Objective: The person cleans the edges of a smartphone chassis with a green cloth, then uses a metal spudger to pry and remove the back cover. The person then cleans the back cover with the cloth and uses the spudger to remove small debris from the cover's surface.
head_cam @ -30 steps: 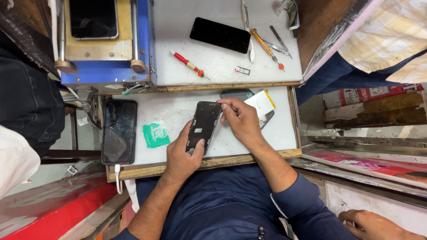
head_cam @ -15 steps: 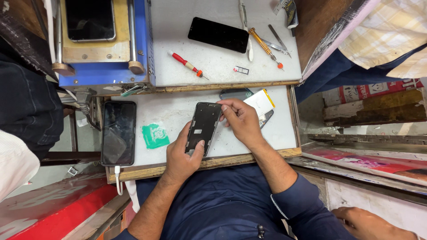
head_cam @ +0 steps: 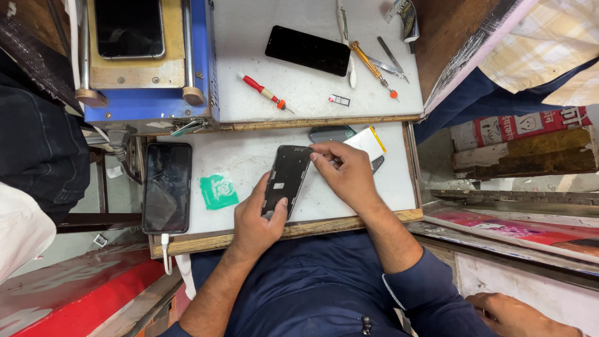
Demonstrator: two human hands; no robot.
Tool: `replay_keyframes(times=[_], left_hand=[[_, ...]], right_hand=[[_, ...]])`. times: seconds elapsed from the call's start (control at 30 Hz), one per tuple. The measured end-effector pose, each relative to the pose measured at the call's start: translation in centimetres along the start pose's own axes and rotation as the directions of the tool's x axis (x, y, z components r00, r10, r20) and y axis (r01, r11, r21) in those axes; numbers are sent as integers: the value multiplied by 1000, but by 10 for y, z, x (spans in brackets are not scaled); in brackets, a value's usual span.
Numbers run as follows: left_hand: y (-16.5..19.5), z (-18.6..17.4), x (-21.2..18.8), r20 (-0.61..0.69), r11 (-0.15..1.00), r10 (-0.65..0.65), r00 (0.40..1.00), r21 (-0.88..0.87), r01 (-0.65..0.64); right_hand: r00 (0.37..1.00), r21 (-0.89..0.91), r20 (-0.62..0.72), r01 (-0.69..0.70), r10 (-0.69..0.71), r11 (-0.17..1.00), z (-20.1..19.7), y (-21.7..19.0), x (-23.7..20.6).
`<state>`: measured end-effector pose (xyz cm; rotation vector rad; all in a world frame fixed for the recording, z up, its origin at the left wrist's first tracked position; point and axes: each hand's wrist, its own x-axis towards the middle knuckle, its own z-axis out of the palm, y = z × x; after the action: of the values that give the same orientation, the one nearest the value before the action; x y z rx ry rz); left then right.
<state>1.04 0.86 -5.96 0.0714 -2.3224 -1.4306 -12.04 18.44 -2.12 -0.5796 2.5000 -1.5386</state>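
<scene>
Two hands meet over a black phone screen panel [head_cam: 287, 180] at the centre of the frame, on the lower white table [head_cam: 249, 159]. The left hand [head_cam: 257, 219] grips the panel's near end, thumb laid across its lower edge and fingers curled under its left side, so the panel stands tilted off the table. The right hand [head_cam: 347, 175] reaches in from the right with fingertips bunched on the panel's top right corner, pinching or pressing there; whether a small tool sits between those fingertips cannot be told. Against the views a second and half a second ago, very little has changed: the panel lies at the same slant in the same spot, the left hand's hold matches, and the right hand's fingertips sit on the same upper corner, so the fine work at that corner appears to be going on rather than finished. Just beyond the right hand lie a dark phone body [head_cam: 332, 133] and a pale battery with a yellow edge [head_cam: 369, 141], partly hidden by the knuckles. To the left on the same table are a green square pad [head_cam: 218, 191] and a second black phone [head_cam: 167, 187] at the table's left edge. In the upper part of the frame, another black phone [head_cam: 307, 50], a red-handled screwdriver [head_cam: 262, 92] and an orange-handled screwdriver [head_cam: 371, 67] lie untouched, all in the places they held before.
</scene>
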Motion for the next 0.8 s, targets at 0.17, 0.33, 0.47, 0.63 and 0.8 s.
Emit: replay_keyframes(times=[0.17,0.33,0.47,0.63,0.8], left_hand=[[17,3,-2,42,968,115,992,219,-121],[27,2,4,73,921,187,980,333,-201],[33,1,5,89,903,175,980,383,-196],[38,3,2,51,896,167,985,409,-174],[37,2,3,26,949,2,1000,314,-10]], right_hand=[[994,-447,5,99,-108,889,-13,-22,-3],[976,-567,-12,171,-216,806,-9,-26,1],[950,-594,-52,218,-306,775,-2,-21,3],[907,-552,-110,284,-407,784,4,-17,2],[892,-434,-110,354,-439,828,5,-20,-10]])
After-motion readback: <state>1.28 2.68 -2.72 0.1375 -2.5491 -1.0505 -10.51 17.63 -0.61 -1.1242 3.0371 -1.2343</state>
